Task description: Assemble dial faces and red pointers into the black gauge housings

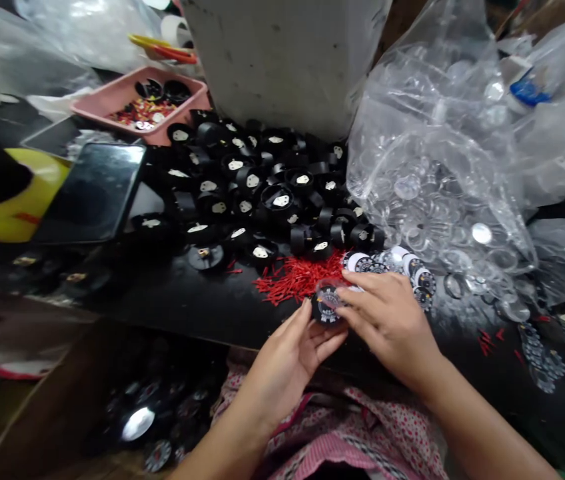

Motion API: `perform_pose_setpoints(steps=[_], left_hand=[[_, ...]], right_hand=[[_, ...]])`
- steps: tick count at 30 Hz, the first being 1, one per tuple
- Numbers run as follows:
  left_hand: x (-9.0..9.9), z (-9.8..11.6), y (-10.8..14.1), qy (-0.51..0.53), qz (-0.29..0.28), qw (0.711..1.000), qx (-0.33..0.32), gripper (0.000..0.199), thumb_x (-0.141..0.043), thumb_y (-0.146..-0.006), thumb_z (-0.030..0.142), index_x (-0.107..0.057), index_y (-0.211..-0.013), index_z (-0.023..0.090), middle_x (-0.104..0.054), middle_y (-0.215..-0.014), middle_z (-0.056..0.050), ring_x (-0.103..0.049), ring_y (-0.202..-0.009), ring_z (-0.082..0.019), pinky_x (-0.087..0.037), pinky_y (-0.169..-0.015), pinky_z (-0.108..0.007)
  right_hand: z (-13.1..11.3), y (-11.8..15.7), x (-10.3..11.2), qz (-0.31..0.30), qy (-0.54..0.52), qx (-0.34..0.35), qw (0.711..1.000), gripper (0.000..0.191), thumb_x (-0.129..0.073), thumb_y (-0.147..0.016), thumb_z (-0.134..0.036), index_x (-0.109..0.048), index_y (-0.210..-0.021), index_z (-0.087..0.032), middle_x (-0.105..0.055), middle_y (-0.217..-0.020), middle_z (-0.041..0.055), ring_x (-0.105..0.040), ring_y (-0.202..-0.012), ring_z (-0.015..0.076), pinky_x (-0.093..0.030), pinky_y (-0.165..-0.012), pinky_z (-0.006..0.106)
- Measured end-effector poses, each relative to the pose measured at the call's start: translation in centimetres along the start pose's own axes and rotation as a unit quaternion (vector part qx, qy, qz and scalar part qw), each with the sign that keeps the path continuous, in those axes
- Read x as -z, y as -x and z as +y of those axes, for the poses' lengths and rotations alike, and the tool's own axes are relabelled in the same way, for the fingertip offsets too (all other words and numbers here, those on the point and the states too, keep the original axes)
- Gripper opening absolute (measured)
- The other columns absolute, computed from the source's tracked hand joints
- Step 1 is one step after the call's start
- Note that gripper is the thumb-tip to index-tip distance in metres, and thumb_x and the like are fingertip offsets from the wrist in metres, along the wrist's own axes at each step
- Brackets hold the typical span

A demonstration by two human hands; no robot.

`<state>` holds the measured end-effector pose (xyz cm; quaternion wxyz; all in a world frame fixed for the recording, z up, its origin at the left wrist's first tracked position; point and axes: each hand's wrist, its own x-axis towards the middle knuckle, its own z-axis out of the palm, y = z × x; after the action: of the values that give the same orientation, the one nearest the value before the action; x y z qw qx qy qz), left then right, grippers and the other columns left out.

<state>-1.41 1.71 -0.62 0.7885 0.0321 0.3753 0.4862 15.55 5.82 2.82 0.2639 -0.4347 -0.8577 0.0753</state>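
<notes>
My left hand (290,353) holds a small round black dial part (326,308) from below, at the near edge of the black table (202,300). My right hand (387,320) presses a clear round cover (331,292) onto the top of that part. Just behind my hands lies a heap of thin red pointer needles (300,277). A few finished dials with white faces (412,267) sit beside my right hand.
A big pile of black round housings (257,193) fills the table's middle. A clear plastic bag of transparent covers (427,173) stands at right. A pink tray (132,107) sits far left, a grey block (287,60) behind. A box of finished dials (152,420) sits below the table.
</notes>
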Motion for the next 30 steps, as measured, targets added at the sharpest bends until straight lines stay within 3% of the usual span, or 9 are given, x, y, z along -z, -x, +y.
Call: perform_pose_setpoints(steps=[5,11,14,18,21,23,25,28,30], left_hand=[[0.3,0.3,0.4,-0.059,-0.007,0.996,-0.073,0.033,-0.061,-0.092,0.043,-0.07,-0.111,0.018,-0.074,-0.116,-0.01,-0.07,-0.105,-0.023,-0.058,-0.087,-0.032],[0.7,-0.3,1.3,-0.246,-0.023,0.959,-0.138,0.038,-0.065,-0.089,0.032,-0.064,-0.127,0.025,-0.067,-0.133,-0.006,-0.059,-0.127,-0.025,-0.049,-0.105,-0.038],[0.6,-0.5,1.6,-0.325,-0.035,0.932,-0.159,0.039,-0.061,-0.091,0.031,-0.063,-0.129,0.025,-0.065,-0.136,-0.006,-0.054,-0.133,-0.024,-0.043,-0.111,-0.038],[0.4,-0.3,1.8,-0.359,-0.037,0.915,-0.181,0.04,-0.058,-0.093,0.033,-0.059,-0.132,0.025,-0.063,-0.138,-0.007,-0.054,-0.132,-0.022,-0.041,-0.112,-0.037],[2.2,-0.1,3.3,-0.364,0.001,0.917,-0.164,0.038,-0.059,-0.091,0.035,-0.063,-0.128,0.026,-0.065,-0.135,-0.006,-0.059,-0.127,-0.023,-0.044,-0.109,-0.037],[5.1,0.3,5.2,-0.375,0.067,0.911,-0.155,0.037,-0.061,-0.089,0.038,-0.065,-0.125,0.028,-0.069,-0.129,-0.006,-0.063,-0.12,-0.025,-0.047,-0.105,-0.038],[8.6,1.0,7.4,-0.418,0.165,0.874,-0.184,0.038,-0.061,-0.088,0.041,-0.066,-0.124,0.029,-0.072,-0.123,-0.006,-0.067,-0.114,-0.027,-0.048,-0.103,-0.042],[12.3,3.2,9.4,-0.574,0.267,0.714,-0.3,0.036,-0.067,-0.083,0.037,-0.068,-0.118,0.028,-0.066,-0.132,-0.008,-0.053,-0.129,-0.032,-0.032,-0.114,-0.048],[12.6,5.1,8.5,-0.641,0.277,0.622,-0.354,0.039,-0.063,-0.087,0.033,-0.062,-0.125,0.027,-0.061,-0.137,-0.009,-0.048,-0.134,-0.029,-0.029,-0.116,-0.048]], right_hand=[[-2.8,0.4,-0.9,-0.028,-0.043,0.022,0.998,0.019,-0.06,-0.095,-0.024,-0.07,-0.111,-0.023,-0.07,-0.125,0.0055,-0.054,-0.127,0.0289,-0.03,-0.106,0.053],[-2.8,-1.5,-1.2,-0.055,-0.123,-0.169,0.976,0.03,-0.043,-0.101,-0.039,-0.063,-0.087,-0.021,-0.068,-0.082,0.0022,-0.059,-0.08,0.0192,-0.04,-0.075,0.035],[-3.2,-2.1,-2.1,-0.07,-0.1,-0.172,0.978,0.042,-0.032,-0.103,-0.037,-0.047,-0.067,-0.022,-0.055,-0.064,-0.0007,-0.048,-0.062,0.0157,-0.034,-0.067,0.033],[-3.7,-2.1,-3.0,-0.032,-0.1,-0.15,0.983,0.043,-0.031,-0.103,-0.034,-0.044,-0.064,-0.022,-0.051,-0.06,-0.0008,-0.044,-0.061,0.0158,-0.034,-0.068,0.032],[-3.7,-1.8,-2.8,-0.088,-0.161,-0.148,0.972,0.04,-0.038,-0.102,-0.04,-0.054,-0.07,-0.022,-0.06,-0.067,-0.0004,-0.052,-0.067,0.0164,-0.037,-0.071,0.033],[-3.4,-1.6,-2.5,-0.134,-0.209,-0.152,0.957,0.031,-0.044,-0.1,-0.042,-0.063,-0.085,-0.023,-0.068,-0.081,0.0002,-0.06,-0.077,0.0178,-0.04,-0.075,0.033],[-3.2,-1.3,-2.4,-0.141,-0.231,-0.164,0.949,0.024,-0.047,-0.099,-0.04,-0.065,-0.098,-0.024,-0.072,-0.093,0.0014,-0.063,-0.086,0.0194,-0.042,-0.078,0.034],[-3.5,-1.3,-2.8,-0.143,-0.229,-0.166,0.948,0.019,-0.049,-0.098,-0.035,-0.065,-0.097,-0.024,-0.072,-0.092,0.0018,-0.064,-0.085,0.02,-0.043,-0.077,0.035],[-4.3,-1.5,-3.1,-0.18,-0.231,-0.13,0.947,0.017,-0.051,-0.097,-0.03,-0.065,-0.092,-0.024,-0.072,-0.089,0.0006,-0.065,-0.081,0.0193,-0.042,-0.078,0.037]])
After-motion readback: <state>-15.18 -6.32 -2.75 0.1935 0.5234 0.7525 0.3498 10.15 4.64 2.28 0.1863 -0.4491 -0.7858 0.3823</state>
